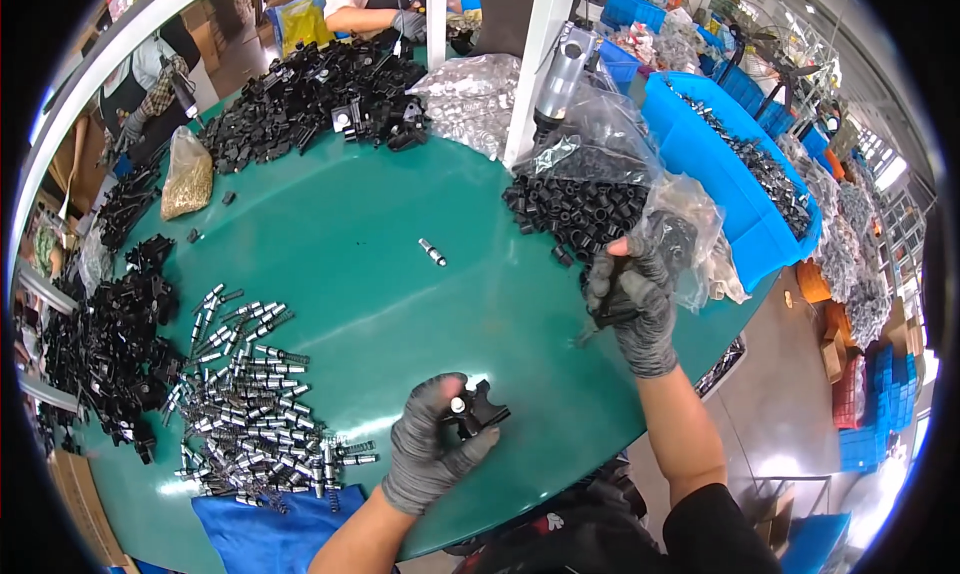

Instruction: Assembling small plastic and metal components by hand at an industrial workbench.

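My left hand (425, 442), in a grey glove with bare fingertips, is closed on a black plastic bracket (487, 410) with a curved notch at one end. A round silver pin end (458, 405) shows in that bracket, by my thumb and finger. Farther right, my right hand (643, 309) is gloved the same way and curls round a small dark piece (617, 309), mostly hidden by the fingers. It is beside a heap of short black sleeves (575, 209) spilling from a clear bag (600, 139). One silver plunger pin (432, 252) lies alone mid-table.
Silver pins with springs (250, 404) are piled at left, near a blue cloth (280, 529). Black brackets (110, 344) line the left and far edges (300, 104). A white post (535, 74) with a power screwdriver (565, 79) rises beyond; a blue bin (700, 164) stands right. Co-workers' hands (408, 24) show at the back.
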Action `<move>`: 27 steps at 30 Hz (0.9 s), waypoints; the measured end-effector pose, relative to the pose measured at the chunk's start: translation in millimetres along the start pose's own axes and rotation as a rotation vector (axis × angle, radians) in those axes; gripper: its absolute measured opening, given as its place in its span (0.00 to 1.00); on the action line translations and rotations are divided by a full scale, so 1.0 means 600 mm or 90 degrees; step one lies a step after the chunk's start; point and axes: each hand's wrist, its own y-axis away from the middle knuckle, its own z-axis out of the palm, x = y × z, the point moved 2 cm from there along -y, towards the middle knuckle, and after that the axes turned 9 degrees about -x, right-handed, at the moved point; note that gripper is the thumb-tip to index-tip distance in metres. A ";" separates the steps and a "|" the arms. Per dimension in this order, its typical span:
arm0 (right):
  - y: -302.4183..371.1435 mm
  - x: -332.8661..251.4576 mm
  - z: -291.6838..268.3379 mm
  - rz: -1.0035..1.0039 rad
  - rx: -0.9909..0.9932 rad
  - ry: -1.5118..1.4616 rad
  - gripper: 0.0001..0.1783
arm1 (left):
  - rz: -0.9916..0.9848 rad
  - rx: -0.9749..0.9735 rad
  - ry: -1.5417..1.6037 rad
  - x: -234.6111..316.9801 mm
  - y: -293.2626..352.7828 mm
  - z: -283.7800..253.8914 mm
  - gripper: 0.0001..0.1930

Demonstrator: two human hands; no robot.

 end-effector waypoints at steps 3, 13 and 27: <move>-0.013 0.014 0.014 -0.029 0.022 -0.009 0.19 | -0.028 0.055 0.063 -0.012 0.007 -0.004 0.45; -0.018 0.012 0.017 -0.072 0.016 -0.041 0.19 | -0.133 0.065 0.127 -0.005 0.006 -0.001 0.35; -0.030 0.034 0.023 -0.097 0.002 -0.011 0.23 | -0.162 0.049 0.288 0.005 0.001 0.010 0.37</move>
